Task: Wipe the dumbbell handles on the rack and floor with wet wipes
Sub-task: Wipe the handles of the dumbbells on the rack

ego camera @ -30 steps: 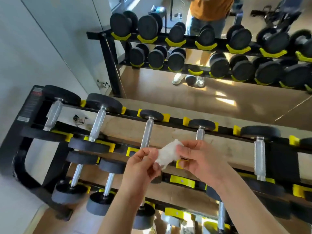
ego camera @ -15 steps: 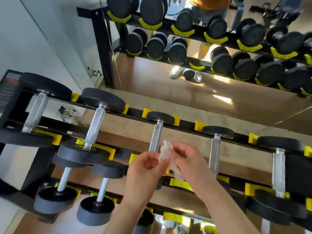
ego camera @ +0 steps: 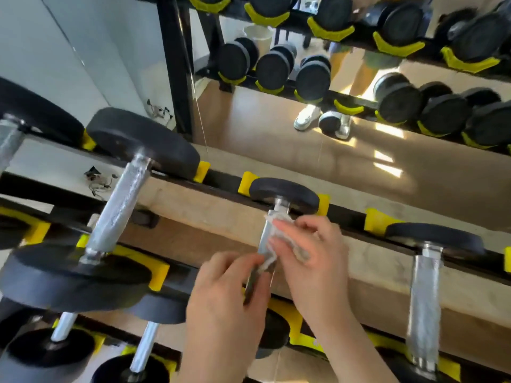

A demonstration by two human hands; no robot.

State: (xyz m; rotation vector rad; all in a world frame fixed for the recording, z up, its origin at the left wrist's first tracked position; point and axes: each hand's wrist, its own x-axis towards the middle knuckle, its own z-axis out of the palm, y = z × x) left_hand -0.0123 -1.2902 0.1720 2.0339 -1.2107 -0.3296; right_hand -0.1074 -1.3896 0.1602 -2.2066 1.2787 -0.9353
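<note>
At frame centre, your left hand point(ego camera: 229, 295) and right hand point(ego camera: 313, 261) hold a wet wipe point(ego camera: 277, 218) against a dumbbell handle point(ego camera: 264, 236).
Both hands' fingers pinch the wipe.

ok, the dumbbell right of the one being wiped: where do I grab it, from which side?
Mid-span on its knurled handle, coming from above: it lies exposed between the two black heads, which look too wide to wrap.
</note>
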